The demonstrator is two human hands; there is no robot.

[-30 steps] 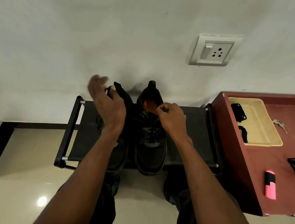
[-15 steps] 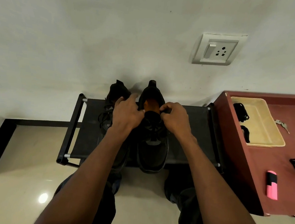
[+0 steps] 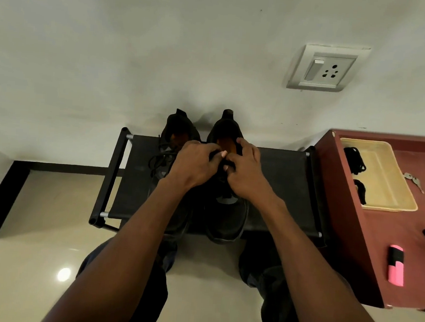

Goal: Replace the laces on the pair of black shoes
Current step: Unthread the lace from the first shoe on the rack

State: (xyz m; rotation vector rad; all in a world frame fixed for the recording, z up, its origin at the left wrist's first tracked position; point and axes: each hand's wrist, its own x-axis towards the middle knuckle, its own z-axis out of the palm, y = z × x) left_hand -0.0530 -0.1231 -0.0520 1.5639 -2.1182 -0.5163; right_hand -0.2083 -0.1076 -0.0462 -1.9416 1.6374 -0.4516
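Both hands at right shoe (image 3: pixel 224 212) on rack (image 3: pixel 280 191): left hand (image 3: pixel 193 164) and right hand (image 3: pixel 246 173) fingers curled, pinching its lace (image 3: pixel 225 165) near tongue. Lace limp, light, slippery; you grip near eyelets, pull gently.

Your two shoes (image 3: pixel 224 212) side by side on rack (image 3: pixel 281 181), heels toward wall. Table (image 3: pixel 354 222) at 3 o'clock of rack; on it tray (image 3: pixel 392 190) holding laces (image 3: pixel 356 160), keys (image 3: pixel 414 180) beside tray, marker (image 3: pixel 396 265) nearer you.
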